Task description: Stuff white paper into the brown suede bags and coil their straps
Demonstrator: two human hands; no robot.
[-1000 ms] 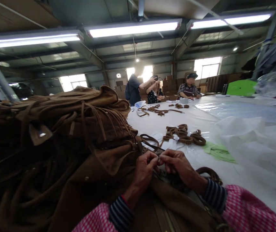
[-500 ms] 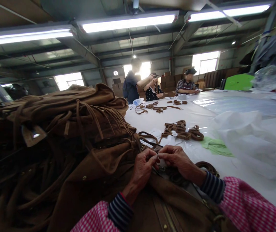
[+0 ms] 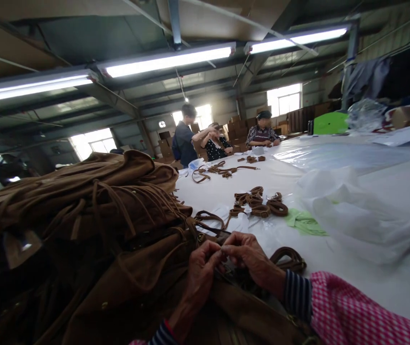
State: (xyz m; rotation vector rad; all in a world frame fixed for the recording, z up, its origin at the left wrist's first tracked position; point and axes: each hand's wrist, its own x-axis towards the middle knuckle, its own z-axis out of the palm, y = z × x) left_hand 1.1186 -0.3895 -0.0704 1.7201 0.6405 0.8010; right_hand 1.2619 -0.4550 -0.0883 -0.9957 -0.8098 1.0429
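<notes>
My left hand (image 3: 202,270) and my right hand (image 3: 248,254) meet fingertip to fingertip, thumbs and forefingers pinched together. Whatever lies between the fingers is too small to make out. Both hands are above a brown bag (image 3: 258,311) with metal fittings, which lies in front of me. Just beyond the fingers a brown strap (image 3: 208,216) loops onto the table. A coiled brown strap (image 3: 288,258) rests beside my right wrist. To the left rises a heap of brown bags (image 3: 119,177) with dangling cords and a tag.
The white table (image 3: 219,196) carries bundled brown straps (image 3: 258,203), a light green cloth (image 3: 305,223) and crumpled translucent plastic (image 3: 356,211). More straps (image 3: 222,168) lie farther back. Several people are at the far end, one person (image 3: 184,139) standing. A green board (image 3: 330,123) stands back right.
The view has tilted up and turned right, so the scene sits lower and more to the left. Both hands keep their pinch at nearly the same spot over the bag.
</notes>
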